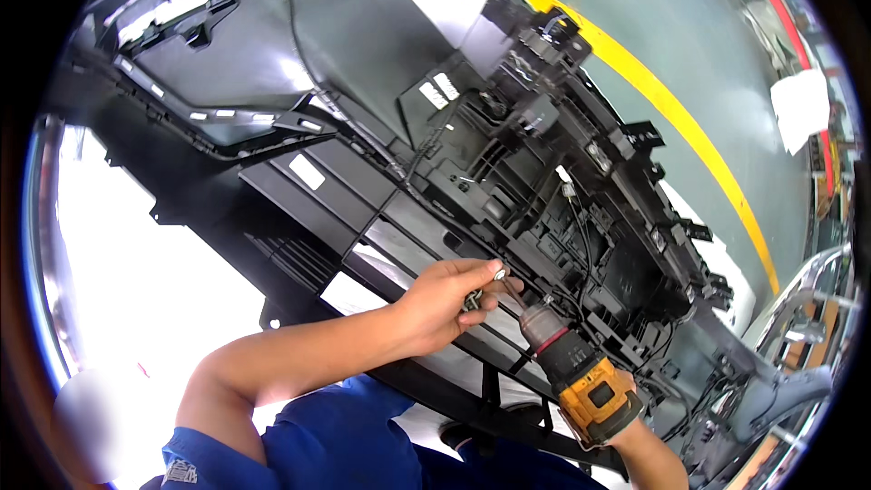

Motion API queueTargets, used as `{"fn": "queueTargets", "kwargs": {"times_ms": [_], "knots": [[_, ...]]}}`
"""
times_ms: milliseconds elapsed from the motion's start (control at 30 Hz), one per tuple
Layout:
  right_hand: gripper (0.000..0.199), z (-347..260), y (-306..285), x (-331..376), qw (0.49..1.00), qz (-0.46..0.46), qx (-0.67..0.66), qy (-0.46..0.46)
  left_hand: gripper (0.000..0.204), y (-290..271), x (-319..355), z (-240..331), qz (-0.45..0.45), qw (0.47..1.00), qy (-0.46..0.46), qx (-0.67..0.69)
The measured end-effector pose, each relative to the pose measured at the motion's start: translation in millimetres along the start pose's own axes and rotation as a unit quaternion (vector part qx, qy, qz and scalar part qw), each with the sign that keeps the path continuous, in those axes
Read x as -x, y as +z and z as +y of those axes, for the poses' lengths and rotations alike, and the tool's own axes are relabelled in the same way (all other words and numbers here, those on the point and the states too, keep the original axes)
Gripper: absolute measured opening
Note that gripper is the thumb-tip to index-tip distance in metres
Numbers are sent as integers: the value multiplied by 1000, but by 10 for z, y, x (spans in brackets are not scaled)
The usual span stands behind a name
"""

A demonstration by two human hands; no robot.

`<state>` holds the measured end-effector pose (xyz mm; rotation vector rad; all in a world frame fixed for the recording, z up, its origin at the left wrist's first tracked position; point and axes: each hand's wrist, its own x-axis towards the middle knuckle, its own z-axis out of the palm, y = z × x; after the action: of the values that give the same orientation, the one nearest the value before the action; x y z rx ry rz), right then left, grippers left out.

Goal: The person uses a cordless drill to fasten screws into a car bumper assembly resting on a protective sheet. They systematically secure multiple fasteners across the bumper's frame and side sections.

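Blue sleeve (218, 449) and bare forearm come nearest, leading up to the left hand (440, 301). Its thumb and forefinger are pinched nearly together on a small screw (500, 276), with the other fingers curled round some spare screws (472, 300). The right hand (628, 434) is closed about the handle of a yellow and black drill (585, 374), though most of that grip is hidden behind the tool. Screw and drill are both held over a large black plastic panel (349, 14), the bit (513, 292) just beside the pinching fingers; whether it touches the screw I cannot tell.

For a good fit, I'd line the bit up straight with the screw head — trigger finger idle until the fingertips are clear — and hold the spares tightly, as one dropped could vanish among the ribs.

Farther out, a dark cable (396, 168) runs across the panel, and a wire with a white plug (567, 186) lies near the drill; both could snag. Beyond are a yellow floor line (676, 113) and a white sheet (800, 111).
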<state>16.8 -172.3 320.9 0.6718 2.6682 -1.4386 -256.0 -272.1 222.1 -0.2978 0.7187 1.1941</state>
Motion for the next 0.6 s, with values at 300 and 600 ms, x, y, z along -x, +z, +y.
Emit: {"fn": "queueTargets", "kwargs": {"times_ms": [300,600], "knots": [[43,-113,-140,-1251,994,-54,94,32,36,-92,-246,254,165,970,181,2],[51,-279,-75,-1939,940,-33,-186,284,67,-238,-393,336,117,983,137,-18]]}}
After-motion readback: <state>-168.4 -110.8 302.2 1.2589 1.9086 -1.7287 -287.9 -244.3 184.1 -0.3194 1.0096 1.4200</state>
